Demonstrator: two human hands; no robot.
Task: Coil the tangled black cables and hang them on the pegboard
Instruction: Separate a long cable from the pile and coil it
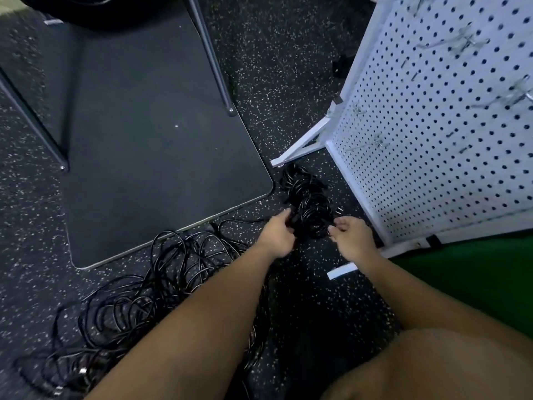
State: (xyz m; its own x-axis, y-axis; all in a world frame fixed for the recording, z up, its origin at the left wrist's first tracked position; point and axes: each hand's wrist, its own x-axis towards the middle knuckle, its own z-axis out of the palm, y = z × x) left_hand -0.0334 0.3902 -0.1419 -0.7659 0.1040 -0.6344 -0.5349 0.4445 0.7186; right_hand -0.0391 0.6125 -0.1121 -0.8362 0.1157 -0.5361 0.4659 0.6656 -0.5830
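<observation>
A coiled bundle of black cable (313,217) lies on the speckled floor just in front of the white pegboard (450,134). More coils (300,183) lie right behind it. My left hand (277,235) grips the bundle's left side, fingers curled round the strands. At the bundle's right edge, my right hand (350,236) pinches the cable with its fingertips. A loose tangle of black cables (135,298) spreads over the floor at the lower left, partly hidden under my left forearm. The pegboard carries several metal hooks (467,41).
A dark smooth mat (150,140) covers the floor at the left, with metal legs (213,59) standing on it. The pegboard's white frame foot (300,145) reaches toward the coils. A green surface (476,272) lies at the right. My knee (450,368) fills the lower right corner.
</observation>
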